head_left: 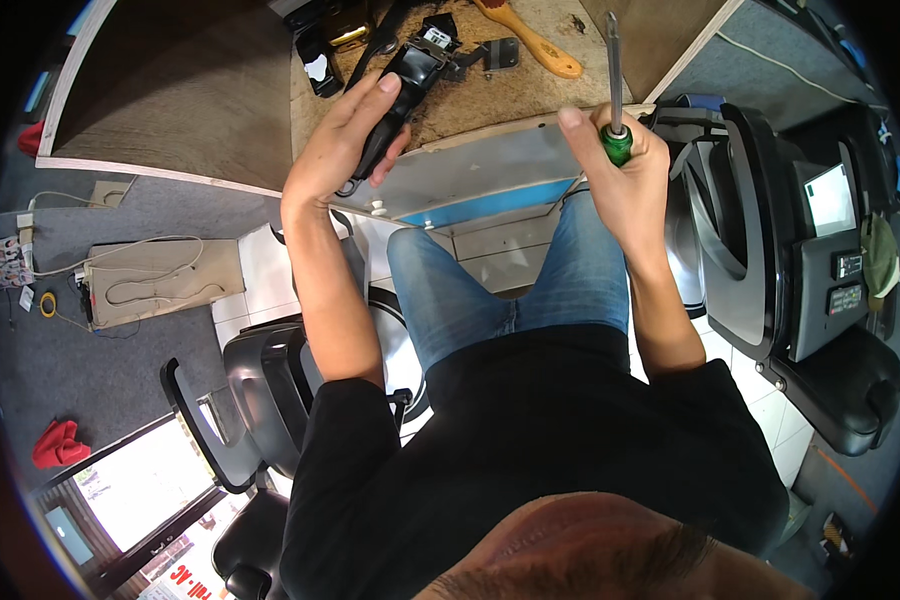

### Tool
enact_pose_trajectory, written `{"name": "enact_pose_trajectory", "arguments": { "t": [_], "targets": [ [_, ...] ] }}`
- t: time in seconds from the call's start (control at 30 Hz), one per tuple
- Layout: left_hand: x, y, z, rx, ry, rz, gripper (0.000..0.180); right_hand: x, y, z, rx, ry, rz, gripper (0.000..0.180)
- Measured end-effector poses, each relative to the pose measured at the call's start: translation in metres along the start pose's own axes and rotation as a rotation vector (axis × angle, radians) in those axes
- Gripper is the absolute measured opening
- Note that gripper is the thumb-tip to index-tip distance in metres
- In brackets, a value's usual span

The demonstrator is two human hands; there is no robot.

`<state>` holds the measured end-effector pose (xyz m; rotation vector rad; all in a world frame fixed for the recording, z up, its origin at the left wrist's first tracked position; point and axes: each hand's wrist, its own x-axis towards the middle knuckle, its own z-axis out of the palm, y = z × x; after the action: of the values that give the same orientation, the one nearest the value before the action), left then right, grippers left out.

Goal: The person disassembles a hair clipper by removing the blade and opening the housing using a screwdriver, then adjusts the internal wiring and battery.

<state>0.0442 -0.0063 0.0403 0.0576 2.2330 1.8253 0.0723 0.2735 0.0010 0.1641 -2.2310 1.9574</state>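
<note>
One black hair clipper [395, 95] lies at the worktop's [470, 110] near edge, the left hand [345, 140] wrapped around it. The right hand [620, 160] grips one green-handled screwdriver [615, 90] upright. One wooden brush [530, 40] lies beyond.

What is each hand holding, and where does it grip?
Left hand: black hair clipper, around its body. Right hand: screwdriver, by its green handle.

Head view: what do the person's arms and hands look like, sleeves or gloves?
Both hands are bare: no gloves, rings or watch visible on the left hand or right hand. The forearms are uncovered too; short black sleeves end near the elbows.
</note>
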Motion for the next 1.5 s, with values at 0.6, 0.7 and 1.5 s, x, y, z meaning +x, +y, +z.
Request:
{"name": "enact_pose_trajectory", "arguments": {
  "t": [0.6, 0.7, 1.5],
  "targets": [
    [-0.002, -0.003, 0.002, -0.029, 0.039, 0.034, 0.046, 0.08, 0.004, 0.06, -0.224, -0.154, -0.526, 0.033],
    [-0.005, -0.003, 0.005, -0.031, 0.072, 0.028, 0.046, 0.078, 0.004, 0.06, -0.177, -0.177, -0.482, 0.032],
    [-0.003, -0.004, 0.003, -0.046, 0.075, 0.035, 0.044, 0.082, 0.002, 0.059, -0.155, -0.337, -0.243, 0.046]
  ]
}}
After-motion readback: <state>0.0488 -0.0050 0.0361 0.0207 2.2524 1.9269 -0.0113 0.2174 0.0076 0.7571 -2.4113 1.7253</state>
